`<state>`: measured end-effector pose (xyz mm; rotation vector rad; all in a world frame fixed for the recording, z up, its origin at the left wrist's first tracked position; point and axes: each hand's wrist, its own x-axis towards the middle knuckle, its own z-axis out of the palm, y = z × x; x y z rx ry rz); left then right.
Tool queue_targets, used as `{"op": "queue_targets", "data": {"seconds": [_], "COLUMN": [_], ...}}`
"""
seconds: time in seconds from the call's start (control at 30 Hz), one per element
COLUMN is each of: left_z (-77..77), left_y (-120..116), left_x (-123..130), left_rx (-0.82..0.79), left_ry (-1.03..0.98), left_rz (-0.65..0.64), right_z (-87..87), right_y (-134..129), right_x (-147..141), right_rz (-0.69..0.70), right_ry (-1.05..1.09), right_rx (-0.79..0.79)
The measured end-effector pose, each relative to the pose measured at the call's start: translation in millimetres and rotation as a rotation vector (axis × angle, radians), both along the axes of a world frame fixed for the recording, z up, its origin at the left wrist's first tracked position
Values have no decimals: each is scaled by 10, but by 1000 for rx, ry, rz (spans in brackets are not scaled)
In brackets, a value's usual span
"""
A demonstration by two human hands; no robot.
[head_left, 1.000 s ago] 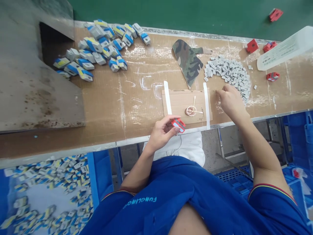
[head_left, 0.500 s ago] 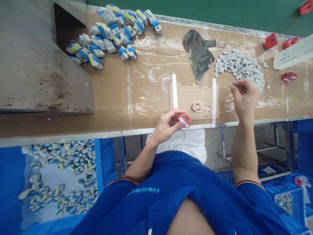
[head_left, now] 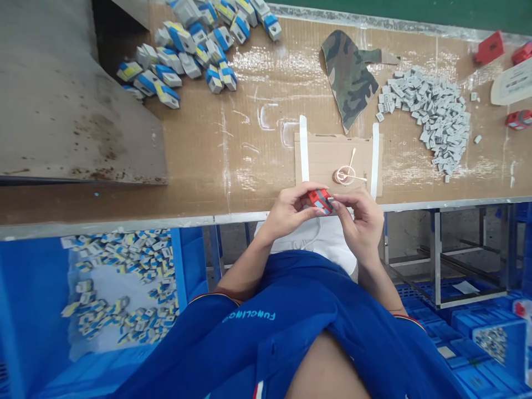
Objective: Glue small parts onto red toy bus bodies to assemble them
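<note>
Both hands are in close, right at the near edge of the table [head_left: 249,166], the left hand [head_left: 286,213] and right hand [head_left: 361,220] meeting over a red plastic block [head_left: 320,201] at lower middle of the frame! The left hand curls around it in a narrow pinch, and the right's fingertips [head_left: 336,204] press in at its far end, so we call it held between the two. Neither hand holds anything else. A grey strip shows across the block's face, but what it is we can't tell from here.

Now, how do things stand? We'd judge there's plenty left to work through: a big heap of small grey pieces [head_left: 432,119] lies at upper right, with only a few red blocks [head_left: 489,47] out by the top right corner. At upper left sits a loose pile of blue-and-yellow parts [head_left: 187,55], and a blue crate [head_left: 187,260] at lower left holds many more.

Just above the hands, we've got a cardboard sheet [head_left: 336,158] with a small ring and thin sticks on it, and a camouflage cloth [head_left: 349,77] beyond that.
</note>
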<state>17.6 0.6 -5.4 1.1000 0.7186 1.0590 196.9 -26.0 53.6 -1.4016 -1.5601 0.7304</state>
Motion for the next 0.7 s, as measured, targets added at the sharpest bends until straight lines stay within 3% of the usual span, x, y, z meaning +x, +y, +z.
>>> {"op": "queue_targets", "data": {"seconds": [0.57,0.7], "left_z": [51,46], "left_y": [-31,-19], "left_x": [-13,-30], "left_rx": [86,118], "left_ry": [219,242], "left_rz": [80,64], "right_z": [140,148], "right_y": [-28,-68], "right_x": [-113,-86], "right_rz": [84,118], "right_ry": [-500,-522], "right_rx": [99,99]}}
